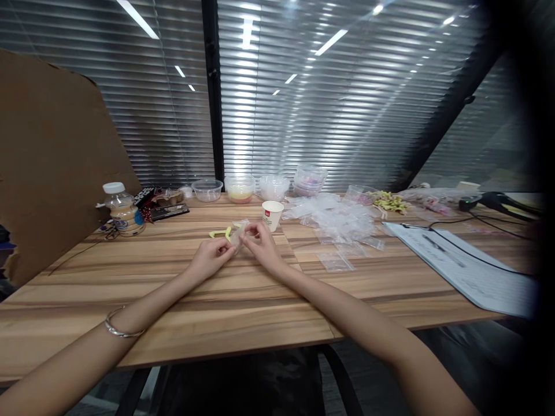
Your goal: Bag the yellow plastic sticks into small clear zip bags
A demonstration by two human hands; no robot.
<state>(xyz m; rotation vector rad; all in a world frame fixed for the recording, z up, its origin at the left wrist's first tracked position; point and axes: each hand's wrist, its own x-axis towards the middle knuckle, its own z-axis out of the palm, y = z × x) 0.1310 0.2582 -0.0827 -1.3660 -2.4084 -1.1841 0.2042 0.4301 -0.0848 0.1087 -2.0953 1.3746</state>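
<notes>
Between my two hands is a small clear plastic bag [238, 236], pinched at its edges. My left hand [211, 255] grips its near left side with fingers closed. At its right edge, the fingertips of my right hand [261, 245] are pressed together on the plastic. Yellow strip-like pieces [221, 233] show just beyond the bag; I cannot tell whether any lie inside it. A white paper cup [272, 216] with a red mark stands upright right behind my right hand. To the right lies a heap of clear zip bags [333, 216].
Clear plastic bowls [240, 189] line the back edge by the blinds. A capped bottle [122, 211] stands at left beside a cardboard panel [56, 162]. At right are a yellow pile [389, 201], a clipboard [459, 268] with a pen, and a black cable [472, 259].
</notes>
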